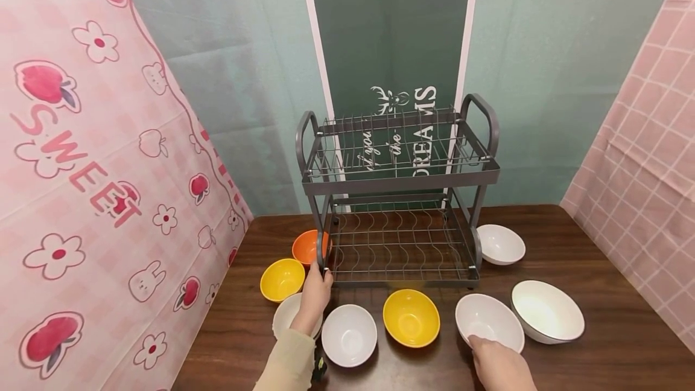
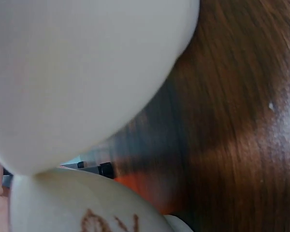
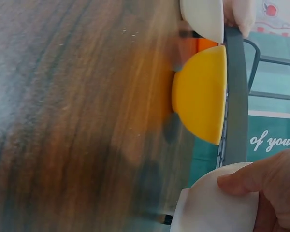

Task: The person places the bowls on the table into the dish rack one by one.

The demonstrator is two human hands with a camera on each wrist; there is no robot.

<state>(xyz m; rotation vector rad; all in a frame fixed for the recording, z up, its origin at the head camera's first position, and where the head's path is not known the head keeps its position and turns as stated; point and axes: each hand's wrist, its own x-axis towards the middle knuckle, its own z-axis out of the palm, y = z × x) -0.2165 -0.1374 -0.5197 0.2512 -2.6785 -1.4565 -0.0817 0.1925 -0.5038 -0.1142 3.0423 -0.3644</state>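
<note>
A two-tier grey dish rack (image 1: 400,186) stands on the table. My left hand (image 1: 316,294) holds the rack's front left lower corner, its fingers on either side of the post. Below that forearm, a white bowl (image 1: 285,317) is partly covered. My right hand (image 1: 502,367) pinches the near rim of another white bowl (image 1: 488,321), and the thumb lies against its outer wall in the right wrist view. Between the hands are a white bowl (image 1: 349,336) and a yellow bowl (image 1: 411,318). Large pale bowl walls (image 2: 77,77) fill much of the left wrist view.
Left of the rack lie an orange bowl (image 1: 306,247) and a yellow bowl (image 1: 282,280). To its right are a white bowl (image 1: 501,245) and a larger, tilted white bowl (image 1: 547,312). Patterned cloths (image 1: 108,155) hang around the wooden table (image 1: 228,336).
</note>
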